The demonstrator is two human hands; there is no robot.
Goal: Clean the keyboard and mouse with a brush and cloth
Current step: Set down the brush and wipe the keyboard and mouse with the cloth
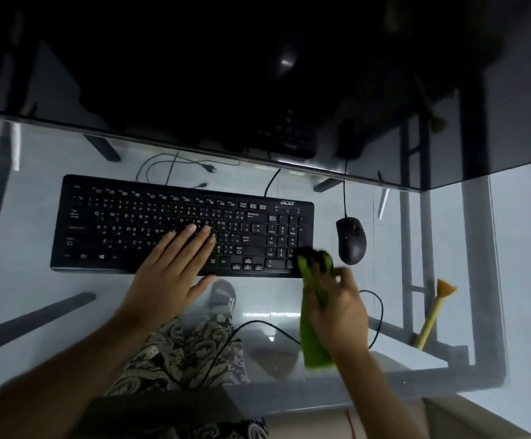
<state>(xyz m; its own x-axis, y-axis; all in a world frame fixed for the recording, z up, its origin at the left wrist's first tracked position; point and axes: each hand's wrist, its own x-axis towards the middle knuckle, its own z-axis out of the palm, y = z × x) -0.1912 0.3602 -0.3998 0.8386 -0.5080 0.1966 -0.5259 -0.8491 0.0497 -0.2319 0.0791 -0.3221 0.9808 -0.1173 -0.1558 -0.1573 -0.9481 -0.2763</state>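
Glass desk [67, 296], pale tiled floor [526, 248]

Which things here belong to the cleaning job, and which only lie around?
For the job: keyboard; mouse; green cloth, held in the right hand; brush, lying unused on the glass table; left hand, flat on the keys.

Just lying about: loose cable with plug; monitor.

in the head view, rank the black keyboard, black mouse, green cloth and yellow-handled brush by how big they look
1. Black keyboard, clearly largest.
2. Green cloth, partly hidden by the right hand holding it.
3 and 4. Yellow-handled brush and black mouse: the brush is longer, the mouse wider, so too alike to rank.
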